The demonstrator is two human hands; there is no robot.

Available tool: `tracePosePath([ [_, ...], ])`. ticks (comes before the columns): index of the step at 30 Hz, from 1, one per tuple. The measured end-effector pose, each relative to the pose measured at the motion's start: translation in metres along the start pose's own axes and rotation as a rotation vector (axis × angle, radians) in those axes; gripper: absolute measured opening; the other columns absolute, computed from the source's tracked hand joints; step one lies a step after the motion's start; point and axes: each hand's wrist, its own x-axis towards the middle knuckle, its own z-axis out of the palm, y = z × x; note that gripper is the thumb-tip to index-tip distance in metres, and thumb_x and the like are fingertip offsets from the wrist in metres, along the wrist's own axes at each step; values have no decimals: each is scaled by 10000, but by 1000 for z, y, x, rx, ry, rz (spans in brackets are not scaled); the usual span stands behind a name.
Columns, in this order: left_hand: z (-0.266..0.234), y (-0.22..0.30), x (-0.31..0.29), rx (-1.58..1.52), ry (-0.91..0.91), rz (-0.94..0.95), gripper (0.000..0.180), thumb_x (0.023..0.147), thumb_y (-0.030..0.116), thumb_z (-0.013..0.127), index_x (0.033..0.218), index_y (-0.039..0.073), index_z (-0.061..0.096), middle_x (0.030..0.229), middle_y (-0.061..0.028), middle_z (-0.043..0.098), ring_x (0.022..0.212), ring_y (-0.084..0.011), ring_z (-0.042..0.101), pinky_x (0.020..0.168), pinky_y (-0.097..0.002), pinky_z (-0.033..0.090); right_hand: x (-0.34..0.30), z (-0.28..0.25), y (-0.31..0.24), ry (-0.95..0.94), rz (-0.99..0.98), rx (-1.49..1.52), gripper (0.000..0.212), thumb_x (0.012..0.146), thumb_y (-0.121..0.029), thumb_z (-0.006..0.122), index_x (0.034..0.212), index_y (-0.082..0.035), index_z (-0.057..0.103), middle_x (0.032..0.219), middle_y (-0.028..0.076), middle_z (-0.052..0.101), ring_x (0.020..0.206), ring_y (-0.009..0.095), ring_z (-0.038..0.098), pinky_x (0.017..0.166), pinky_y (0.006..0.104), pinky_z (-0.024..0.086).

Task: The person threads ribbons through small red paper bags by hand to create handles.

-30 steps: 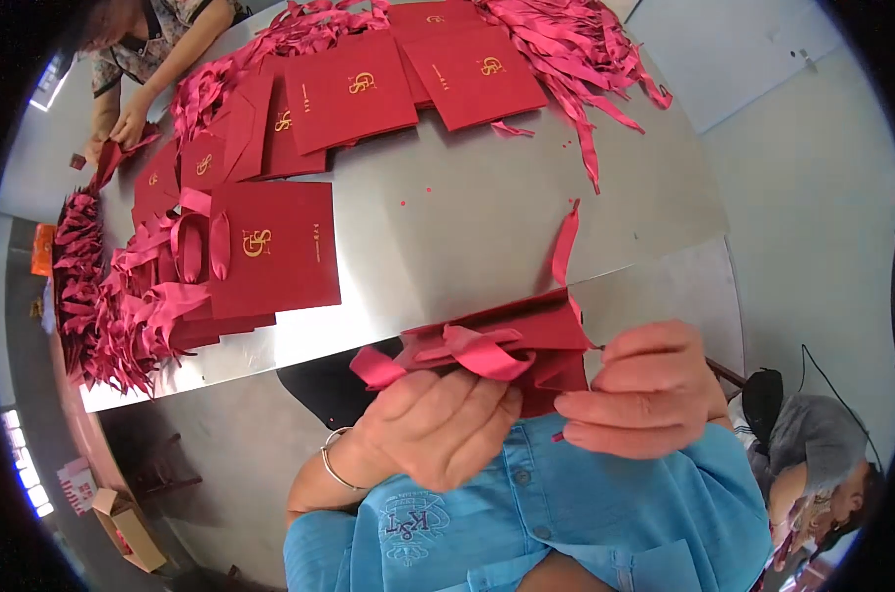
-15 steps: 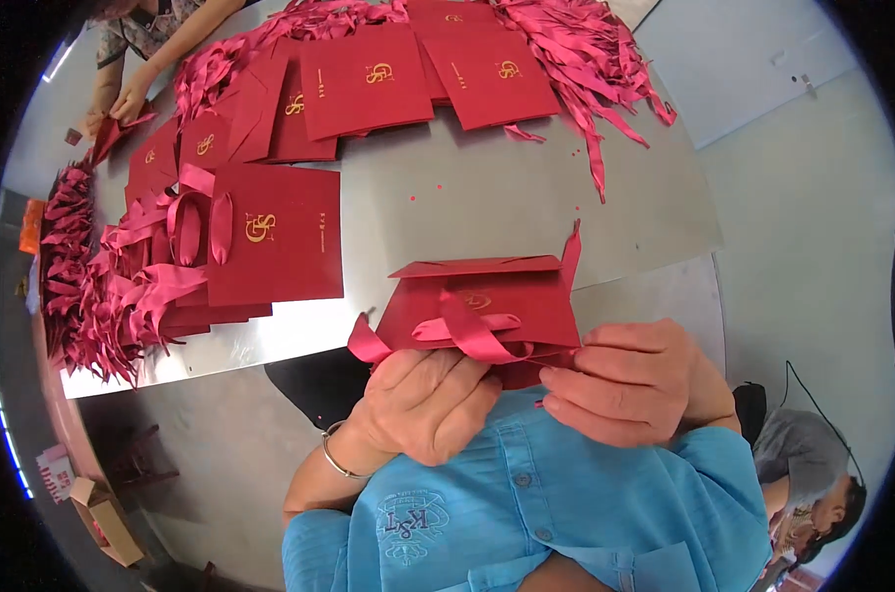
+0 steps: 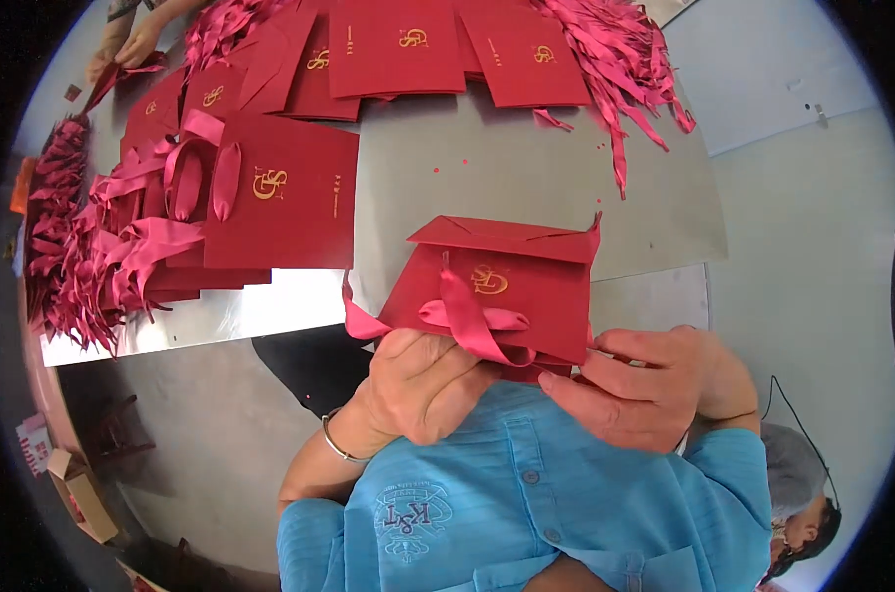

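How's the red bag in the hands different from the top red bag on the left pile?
The held bag is between the left hand and right hand; the pile bag lies untouched. The held bag's folded bottom shows; the pile bag's doesn't. The held bag's ribbon has a loose end; the pile bag's ribbon curves in a loop. Both are red with gold print.

a workshop: worktable (image 3: 526,178) with many red bags (image 3: 398,49) and pink ribbons (image 3: 633,74)

One left hand (image 3: 418,385), one right hand (image 3: 640,390), two co-worker's hands (image 3: 140,45) — one held bag (image 3: 556,306), six emblem-fronted bags (image 3: 314,207) on the tabletop (image 3: 408,212), others uncountably overlapped — one bangle (image 3: 332,436), one carton (image 3: 84,505).
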Motion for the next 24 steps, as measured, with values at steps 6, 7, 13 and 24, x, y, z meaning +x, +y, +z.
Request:
tracePosePath([
  [6,0,0,8,93,3,-26,250,567,179,687,813,139,696,892,-3,690,771,-128,624,664,-252,418,7,0,9,-33,-72,-34,196,708,-52,661,897,-6,690,982,63,685,793,170,586,641,288,520],
  [7,1,-2,10,96,4,-25,250,567,179,687,813,139,696,892,-3,690,771,-128,624,664,-252,418,7,1,9,-20,-47,-23,194,708,-45,659,895,-6,690,979,64,685,796,170,588,635,288,521],
  [13,-1,-2,24,124,15,46,246,593,199,671,835,187,713,884,14,677,792,-115,617,649,-260,408,0,8,11,104,23,-6,175,712,-36,670,883,-8,689,981,63,686,779,175,582,619,295,523],
  [24,-31,-6,102,-331,-473,-278,231,654,-3,743,867,64,681,843,-53,679,717,-218,649,633,-317,489,-20,31,32,573,416,517,168,735,67,691,861,-42,706,857,101,665,709,195,589,566,298,456],
])
